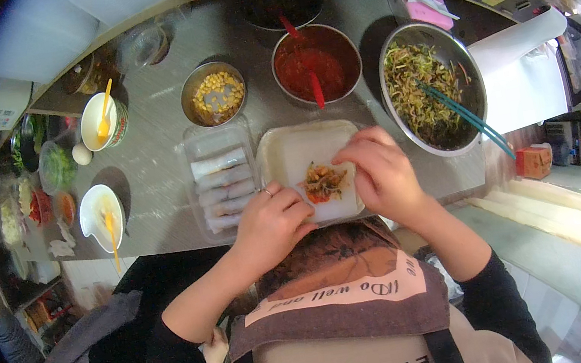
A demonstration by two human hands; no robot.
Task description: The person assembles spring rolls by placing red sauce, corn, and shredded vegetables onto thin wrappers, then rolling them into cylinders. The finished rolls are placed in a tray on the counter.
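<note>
A cream rectangular tray (271, 143) lies in front of me with thin white wrapper sheets (298, 151) in it. On the top wrapper sits a small heap of shredded vegetable filling (324, 182) with a red smear beneath. My left hand (271, 224), a ring on one finger, has its fingers curled closed at the sheet's left edge. Across the filling, my right hand (384, 176) pinches the sheet's right side. Left of the tray, a clear plastic box (215, 145) holds several finished white rolls (222, 179) in a row.
Behind stand a metal bowl of yellow nuts (218, 96) and a bowl of red sauce (306, 71). At right is a large bowl of shredded vegetables (424, 84) with green chopsticks (469, 118). White cups (100, 219) and an egg (82, 154) are left; another person's sleeve (94, 334) shows lower left.
</note>
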